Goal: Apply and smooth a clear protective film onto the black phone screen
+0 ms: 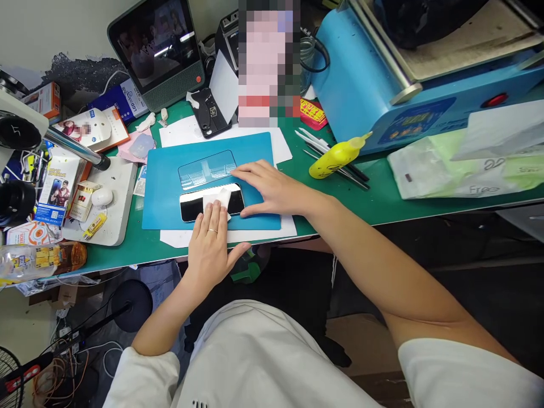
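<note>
A phone (192, 207) with a dark, glossy screen lies face up on a blue mat (164, 187). My left hand (209, 243), its fingers straight and side by side, holds a folded white tissue (223, 198) down against the middle of the screen. At the phone's right end is my right hand (272, 190), open, with thumb and fingers spread around that end. Just behind the phone lies a clear screen protector (206, 170) with a dark border; the right fingertips reach close to its right corner.
A yellow squeeze bottle (338, 156) lies among thin tools on the right, before a blue machine (352, 85). A screen device (157, 51) and an opened black phone part (209, 113) stand behind. Boxes, a white tray (121, 198) and a drink bottle (42, 259) crowd the left.
</note>
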Demonstrator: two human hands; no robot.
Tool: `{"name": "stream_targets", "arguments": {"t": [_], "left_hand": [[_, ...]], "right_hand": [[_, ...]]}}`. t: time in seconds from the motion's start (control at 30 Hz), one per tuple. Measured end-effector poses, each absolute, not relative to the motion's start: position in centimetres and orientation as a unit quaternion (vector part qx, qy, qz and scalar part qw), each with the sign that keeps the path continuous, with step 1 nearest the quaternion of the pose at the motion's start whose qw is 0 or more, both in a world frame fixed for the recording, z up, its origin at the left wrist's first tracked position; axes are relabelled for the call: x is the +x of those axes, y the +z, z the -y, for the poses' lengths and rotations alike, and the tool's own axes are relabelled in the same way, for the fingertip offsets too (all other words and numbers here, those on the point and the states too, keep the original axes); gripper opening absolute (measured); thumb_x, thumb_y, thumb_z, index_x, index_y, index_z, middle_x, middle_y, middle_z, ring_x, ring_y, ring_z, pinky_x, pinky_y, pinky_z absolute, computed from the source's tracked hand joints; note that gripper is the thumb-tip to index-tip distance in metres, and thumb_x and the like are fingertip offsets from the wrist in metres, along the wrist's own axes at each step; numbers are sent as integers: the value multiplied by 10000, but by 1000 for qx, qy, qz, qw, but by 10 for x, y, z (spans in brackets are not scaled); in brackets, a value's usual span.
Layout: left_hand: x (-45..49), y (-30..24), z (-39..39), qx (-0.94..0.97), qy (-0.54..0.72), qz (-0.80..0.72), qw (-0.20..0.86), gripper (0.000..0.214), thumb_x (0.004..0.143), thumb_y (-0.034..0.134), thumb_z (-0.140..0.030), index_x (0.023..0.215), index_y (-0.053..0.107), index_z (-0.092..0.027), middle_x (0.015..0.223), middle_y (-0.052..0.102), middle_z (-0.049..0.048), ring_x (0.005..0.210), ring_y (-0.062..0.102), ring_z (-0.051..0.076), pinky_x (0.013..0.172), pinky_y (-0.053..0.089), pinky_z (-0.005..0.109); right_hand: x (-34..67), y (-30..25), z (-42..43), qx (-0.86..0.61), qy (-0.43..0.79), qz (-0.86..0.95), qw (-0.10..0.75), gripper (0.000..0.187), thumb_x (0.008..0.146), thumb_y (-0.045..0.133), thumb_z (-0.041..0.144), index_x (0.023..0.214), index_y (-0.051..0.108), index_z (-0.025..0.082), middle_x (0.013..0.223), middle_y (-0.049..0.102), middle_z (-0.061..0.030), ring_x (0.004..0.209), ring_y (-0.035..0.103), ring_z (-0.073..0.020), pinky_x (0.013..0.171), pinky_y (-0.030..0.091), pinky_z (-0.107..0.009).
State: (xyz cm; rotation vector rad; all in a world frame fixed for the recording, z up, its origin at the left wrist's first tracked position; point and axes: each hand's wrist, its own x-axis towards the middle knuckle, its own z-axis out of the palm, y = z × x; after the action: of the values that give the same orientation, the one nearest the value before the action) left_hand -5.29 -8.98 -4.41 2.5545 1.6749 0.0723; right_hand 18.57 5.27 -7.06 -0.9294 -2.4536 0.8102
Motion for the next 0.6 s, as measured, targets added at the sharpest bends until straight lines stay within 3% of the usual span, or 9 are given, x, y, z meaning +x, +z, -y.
{"name": "stream_targets", "arguments": {"t": [0.2, 0.5, 0.6], "left_hand": [[-51, -43, 65, 824, 31, -564, 45, 889, 1151, 374, -693, 1747, 371, -34, 1832, 332, 257, 1742, 284, 390, 1399, 317, 595], [-58, -43, 62, 821, 42, -567, 46, 885, 1165, 344, -670, 1742, 351, 2, 1839, 310, 262, 1748, 263, 386, 1406, 305, 580], [-63, -44, 71, 820, 42, -569, 45, 850, 1170, 364, -637, 1775, 299, -43, 1841, 313, 255, 1746, 267, 392, 1398, 309, 612]], "right_hand": [[186, -71, -53, -340, 290, 874, 189, 1070, 902, 691, 854, 1718, 478, 195, 1645, 567, -225, 1439, 524, -483, 1215, 478, -719], [186, -73, -54, -335, 286, 876, 196, 1081, 895, 659, 893, 1716, 486, 211, 1636, 582, -221, 1423, 532, -493, 1204, 478, -738], [186, -71, -53, -335, 288, 876, 194, 1071, 909, 666, 869, 1722, 477, 198, 1645, 573, -227, 1436, 519, -495, 1213, 470, -739]]}}
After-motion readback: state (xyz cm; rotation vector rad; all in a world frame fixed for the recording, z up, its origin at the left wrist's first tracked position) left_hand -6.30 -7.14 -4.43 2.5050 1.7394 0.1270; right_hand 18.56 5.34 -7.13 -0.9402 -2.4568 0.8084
